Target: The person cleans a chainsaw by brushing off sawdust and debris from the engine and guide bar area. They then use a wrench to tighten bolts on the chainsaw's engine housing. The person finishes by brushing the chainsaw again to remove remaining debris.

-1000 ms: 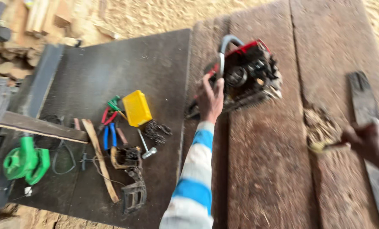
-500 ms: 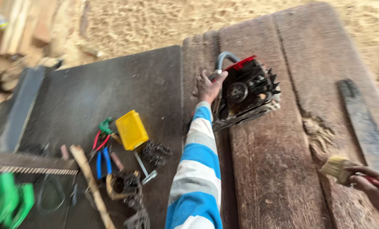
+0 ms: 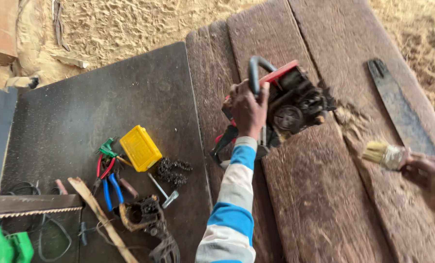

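Two bare hands are at work over a bench of worn brown wooden planks (image 3: 324,204). On the left arm, in a blue-and-white striped sleeve (image 3: 232,209), the left hand (image 3: 248,108) has its fingers curled tight around the grey tubular handle (image 3: 254,73) of a red and black chainsaw engine body (image 3: 290,104), which sits tilted on the middle planks toward the far edge. At the right edge of the bench the right hand (image 3: 429,178) is closed around the handle of a small paintbrush with pale yellow bristles (image 3: 384,155), the bristles pointing toward the engine and held well apart from it; whether the bristles touch the plank cannot be told. Beyond the brush a long flat dark metal guide bar (image 3: 397,109) lies along the rightmost plank, and loose sawdust (image 3: 346,117) lies just beside the engine. On the dark sheet (image 3: 105,97) covering the left part of the bench lie a yellow rectangular plastic box (image 3: 140,148), a bunched dark saw chain (image 3: 172,170) just beside it, pliers with red and blue grips (image 3: 106,178), and a toothed saw blade (image 3: 30,205) near the left edge.
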